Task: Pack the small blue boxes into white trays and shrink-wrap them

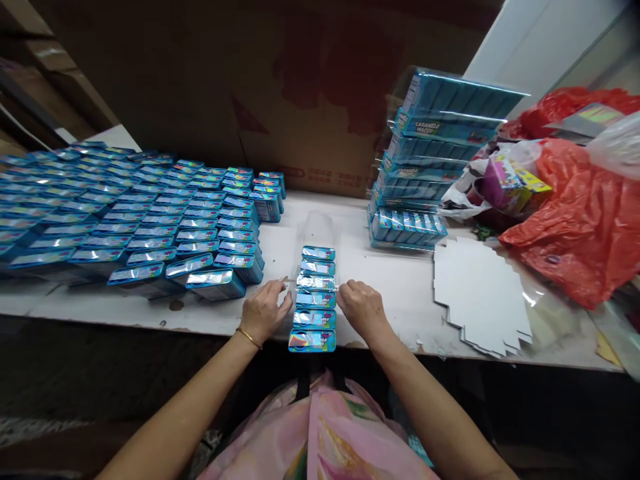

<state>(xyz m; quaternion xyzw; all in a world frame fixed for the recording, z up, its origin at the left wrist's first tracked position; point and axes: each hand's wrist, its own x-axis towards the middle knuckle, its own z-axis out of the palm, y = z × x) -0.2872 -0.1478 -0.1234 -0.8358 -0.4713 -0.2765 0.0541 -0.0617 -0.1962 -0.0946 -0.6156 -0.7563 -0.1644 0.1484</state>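
Note:
Between my hands a single row of several blue candy boxes (315, 300) runs away from the table's front edge. Clear plastic film (319, 230) lies around the row and sticks out past its far end. A shiny crease of film crosses the boxes level with my fingers. On the left side of the row, my left hand (265, 308) has its thumb and fingers curled on what looks like the film's edge. My right hand (361, 303) is closed in a pinch against the row's right side, at the film; its fingertips are partly hidden.
Many standing blue boxes (150, 227) fill the table's left. Film-wrapped packs (425, 160) are stacked at the back right. Flat white card sheets (475, 290) lie at the right, beside red plastic bags (575, 220). A large cardboard box (300, 87) stands behind the white table (280, 250).

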